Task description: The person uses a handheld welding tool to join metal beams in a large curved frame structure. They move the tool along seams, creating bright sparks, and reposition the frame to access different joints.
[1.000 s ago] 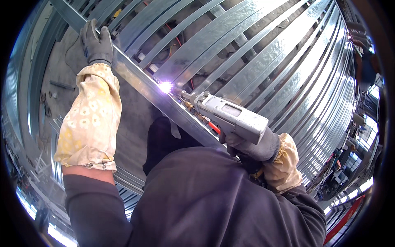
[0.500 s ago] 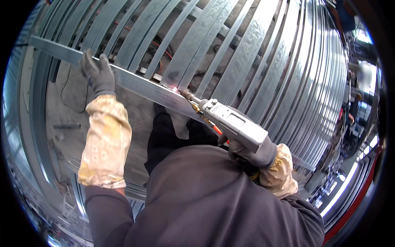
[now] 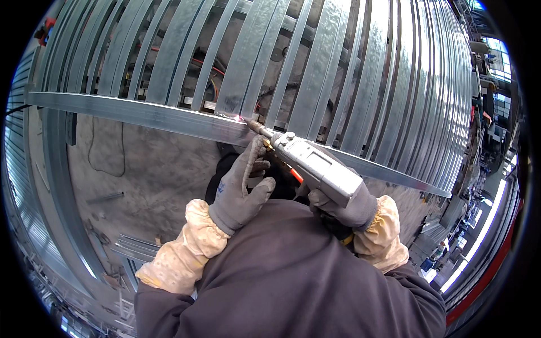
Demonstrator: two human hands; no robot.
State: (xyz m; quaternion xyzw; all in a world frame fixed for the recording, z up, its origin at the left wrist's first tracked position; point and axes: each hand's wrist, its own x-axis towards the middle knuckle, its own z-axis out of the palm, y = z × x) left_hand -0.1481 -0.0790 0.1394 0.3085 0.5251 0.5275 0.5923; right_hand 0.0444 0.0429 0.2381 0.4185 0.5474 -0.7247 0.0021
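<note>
My right hand [image 3: 344, 205], in a grey glove, is wrapped round the grip of a silver handheld welding gun [image 3: 315, 169]. The gun's copper-coloured nozzle [image 3: 258, 127] points up and left at a small glowing spot of weld [image 3: 239, 119]. That spot lies where an upright metal bar meets the long galvanized rail [image 3: 169, 114]. My left hand [image 3: 239, 188], gloved too, is just left of the gun, its fingers stretched and the thumb apart. Its fingertips come close to the brass fitting under the nozzle; whether they touch it I cannot tell. An orange hose [image 3: 297, 176] runs beneath the gun.
Many parallel galvanized bars [image 3: 248, 56] form a wide frame beyond the rail. Cables and hoses lie on the concrete floor [image 3: 163, 163] below. A short metal piece [image 3: 105, 198] is at left, near a long metal beam [image 3: 59, 169]. More metal profiles [image 3: 135, 248] are stacked at lower left.
My left hand has left the rail at far left and come right and down, beside the gun's front. My right hand keeps the gun at nearly the same spot; the view has turned slightly.
</note>
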